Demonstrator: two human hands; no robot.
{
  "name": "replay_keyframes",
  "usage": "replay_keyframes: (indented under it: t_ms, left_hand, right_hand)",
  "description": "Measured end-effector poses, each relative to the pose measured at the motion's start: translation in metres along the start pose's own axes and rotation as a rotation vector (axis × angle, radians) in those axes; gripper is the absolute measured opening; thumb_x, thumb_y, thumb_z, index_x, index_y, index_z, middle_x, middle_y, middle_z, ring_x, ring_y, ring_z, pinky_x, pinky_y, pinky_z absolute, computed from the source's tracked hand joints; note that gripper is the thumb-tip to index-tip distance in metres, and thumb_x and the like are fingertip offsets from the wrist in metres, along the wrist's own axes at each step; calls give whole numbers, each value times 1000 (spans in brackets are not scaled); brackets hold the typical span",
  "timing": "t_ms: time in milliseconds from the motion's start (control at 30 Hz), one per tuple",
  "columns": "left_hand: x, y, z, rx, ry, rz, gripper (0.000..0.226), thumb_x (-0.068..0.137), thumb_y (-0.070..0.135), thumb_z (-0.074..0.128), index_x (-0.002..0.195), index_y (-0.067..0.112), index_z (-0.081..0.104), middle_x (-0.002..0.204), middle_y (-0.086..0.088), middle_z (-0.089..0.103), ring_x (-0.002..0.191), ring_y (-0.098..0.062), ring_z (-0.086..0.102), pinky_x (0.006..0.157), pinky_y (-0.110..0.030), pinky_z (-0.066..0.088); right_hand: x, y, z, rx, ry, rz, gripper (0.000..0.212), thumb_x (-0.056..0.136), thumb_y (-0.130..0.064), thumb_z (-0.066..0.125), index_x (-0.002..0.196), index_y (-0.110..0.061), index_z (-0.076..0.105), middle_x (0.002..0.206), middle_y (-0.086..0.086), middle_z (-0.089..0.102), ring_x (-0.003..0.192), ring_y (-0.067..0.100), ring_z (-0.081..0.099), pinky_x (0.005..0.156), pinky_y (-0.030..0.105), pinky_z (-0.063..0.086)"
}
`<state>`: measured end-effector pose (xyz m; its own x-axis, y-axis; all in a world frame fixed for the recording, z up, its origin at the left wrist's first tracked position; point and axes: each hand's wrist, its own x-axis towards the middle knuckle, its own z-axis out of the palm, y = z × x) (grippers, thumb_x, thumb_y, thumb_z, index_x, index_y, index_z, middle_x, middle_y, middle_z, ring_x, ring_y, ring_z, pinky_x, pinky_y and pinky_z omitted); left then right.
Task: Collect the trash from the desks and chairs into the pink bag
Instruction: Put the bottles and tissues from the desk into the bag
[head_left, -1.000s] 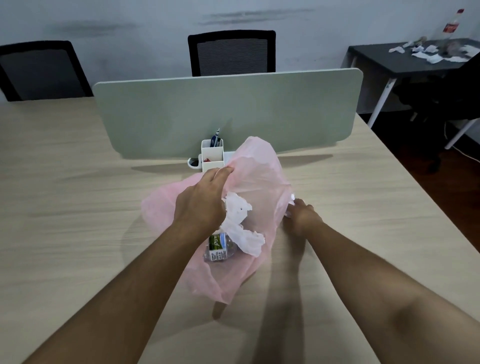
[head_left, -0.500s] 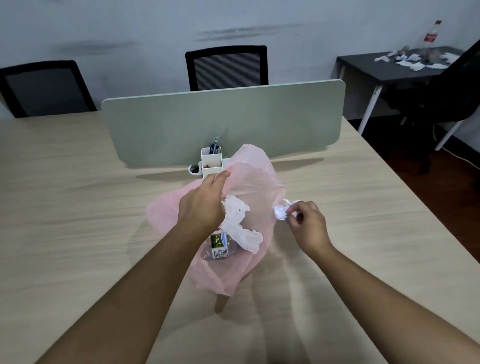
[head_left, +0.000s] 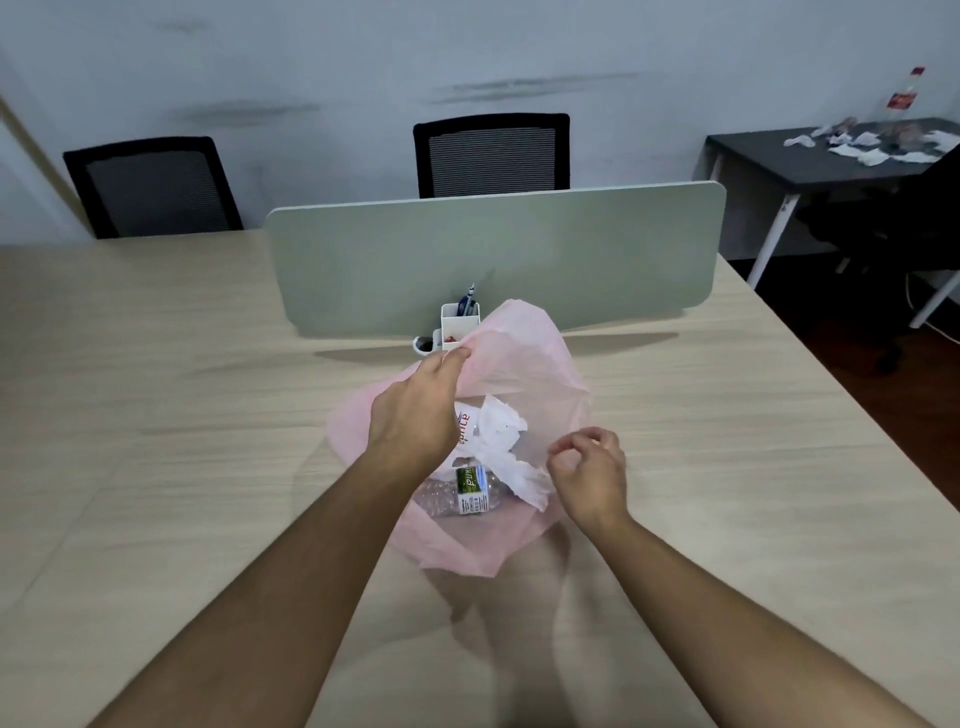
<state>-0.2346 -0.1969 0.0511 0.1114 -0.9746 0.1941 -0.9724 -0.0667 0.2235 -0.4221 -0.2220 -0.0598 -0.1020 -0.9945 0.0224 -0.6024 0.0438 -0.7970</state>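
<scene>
Left fingers: the fingers (head_left: 457, 356) of the left hand (head_left: 415, 410) pinch together on the far rim of the pink bag (head_left: 524, 364) and hold it up.
Right fingers: the fingers (head_left: 571, 445) of the right hand (head_left: 589, 475) curl inward at the bag's near right edge, thumb close to the fingertips. I cannot tell whether they hold anything.
Bag: thin, translucent pink plastic, resting on the wooden desk (head_left: 156, 415) between the two hands, its mouth open toward the camera.
Bag contents: crumpled white paper (head_left: 498, 431) lies on top, and below it a clear plastic bottle (head_left: 467, 491) with a green label lies on its side.
Behind the bag: a white desk organizer (head_left: 460, 322) holding pens (head_left: 468, 301) stands against a pale green divider panel (head_left: 493, 254).
Beyond the desk: two black mesh chairs (head_left: 491, 153) stand by the wall.
Far right: a dark table (head_left: 779, 161) carries scattered paper scraps (head_left: 862, 150) and an upright bottle with a red label (head_left: 904, 98).
</scene>
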Motion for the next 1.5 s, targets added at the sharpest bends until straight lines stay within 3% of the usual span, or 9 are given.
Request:
replay_keyframes:
  t_ms: [133, 267, 433, 633, 767, 967, 1100, 1200, 1500]
  left_hand:
    - [-6, -8, -2, -7, 10, -35, 71, 83, 4, 49, 144, 34, 28, 145, 13, 41, 103, -30, 60, 76, -36, 46]
    - [-12, -16, -5, -8, 31, -62, 68, 85, 6, 50, 143, 32, 29, 144, 13, 41, 100, -31, 61, 74, -36, 46]
    - [-17, -24, -12, 5, 23, -77, 66, 86, 13, 52, 144, 31, 27, 143, 11, 42, 105, -31, 59, 78, -38, 46]
    - [-8, -35, -41, -40, 18, -42, 78, 81, 24, 61, 148, 28, 22, 149, 7, 36, 120, -27, 53, 87, -38, 48]
    - [6, -46, -62, -170, 33, -47, 82, 78, 13, 62, 149, 24, 22, 151, 5, 34, 125, -26, 49, 93, -40, 48]
    - [26, -62, -76, -219, 73, -3, 80, 80, -4, 46, 150, 24, 19, 151, 2, 33, 126, -29, 48, 97, -41, 46]
    - [30, -57, -70, -222, 38, 58, 79, 82, -5, 42, 151, 24, 17, 153, 3, 30, 126, -29, 47, 98, -40, 46]
    - [33, -49, -64, -228, 13, 93, 79, 82, -4, 42, 152, 21, 16, 152, 0, 32, 127, -28, 46, 98, -39, 45]
    - [53, -9, -53, -281, -3, 92, 84, 80, -7, 43, 153, 20, 9, 158, 3, 21, 133, -26, 42, 100, -37, 44]
  right_hand:
    - [1, 23, 10, 10, -240, 131, 25, 84, -17, 56, 102, -30, 69, 146, 4, 38, 142, 16, 23, 113, 30, 27]
    - [-3, 28, 26, 130, -339, 231, 32, 84, -9, 53, 107, -24, 69, 137, 10, 53, 121, 20, 53, 106, 31, 41]
    - [0, 15, 18, 170, -139, 259, 35, 85, -2, 55, 118, -6, 65, 128, 9, 62, 120, 23, 57, 106, 27, 38]
    - [17, -30, -25, 379, 106, 136, 27, 83, -7, 67, 110, -5, 70, 120, 7, 67, 112, 19, 61, 106, 36, 43]
    - [30, -76, -63, 412, 195, 52, 26, 82, -17, 70, 107, -7, 72, 114, 5, 70, 105, 15, 64, 104, 36, 46]
    - [33, -134, -124, 341, 346, -24, 28, 84, -8, 69, 112, -4, 69, 110, 8, 70, 95, 11, 61, 99, 27, 47]
    - [25, -138, -141, 175, 397, -7, 31, 84, -5, 67, 116, -8, 68, 118, 6, 67, 106, 17, 62, 100, 28, 47]
    - [20, -136, -155, 127, 443, 69, 37, 86, 0, 56, 120, -12, 66, 126, 7, 63, 108, 22, 60, 90, 25, 48]
    - [25, -116, -196, -19, 498, 52, 51, 86, 9, 40, 128, -10, 60, 135, 9, 56, 123, 27, 52, 106, 33, 42]
